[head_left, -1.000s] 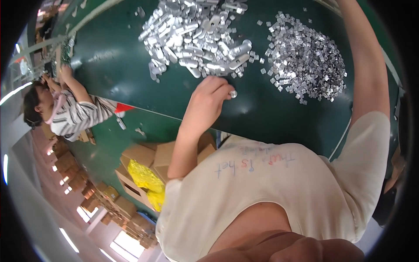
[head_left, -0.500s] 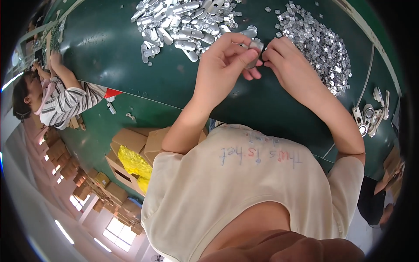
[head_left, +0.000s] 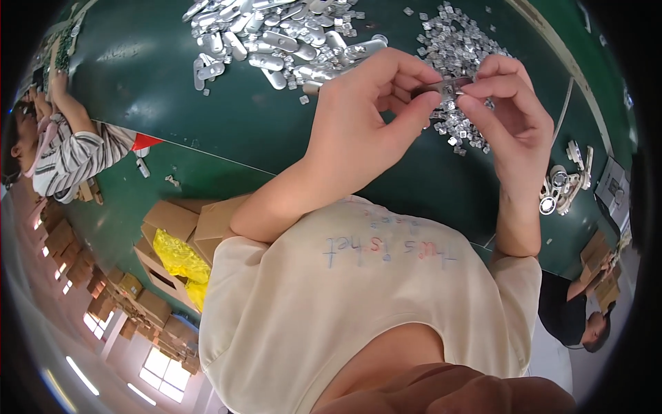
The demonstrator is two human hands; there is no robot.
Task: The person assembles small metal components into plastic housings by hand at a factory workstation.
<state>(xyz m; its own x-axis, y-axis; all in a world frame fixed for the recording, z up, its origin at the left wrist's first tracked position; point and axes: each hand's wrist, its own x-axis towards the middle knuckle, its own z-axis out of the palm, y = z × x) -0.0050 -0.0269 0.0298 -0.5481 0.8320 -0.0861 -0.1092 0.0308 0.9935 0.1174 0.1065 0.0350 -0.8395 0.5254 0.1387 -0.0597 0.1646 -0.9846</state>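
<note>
Two hands, one metal piece, two heaps on one table.
Your left hand [head_left: 365,121] pinches one thin metal piece [head_left: 449,87] between thumb and fingers; your right hand [head_left: 517,121] has its thumb and forefinger drawn narrow on the right end of it. Whether a second small part sits in that right pinch: cannot tell. Piece location: held above the green table [head_left: 207,127], in front of heap 2. Heap 1, to your left: long rounded plates [head_left: 265,45], dozens, overlapping, exact count not possible. Heap 2: small square bits [head_left: 452,38], too many to count. Right of your right forearm: one cluster of white parts [head_left: 562,183]. Co-workers in view: two.
</note>
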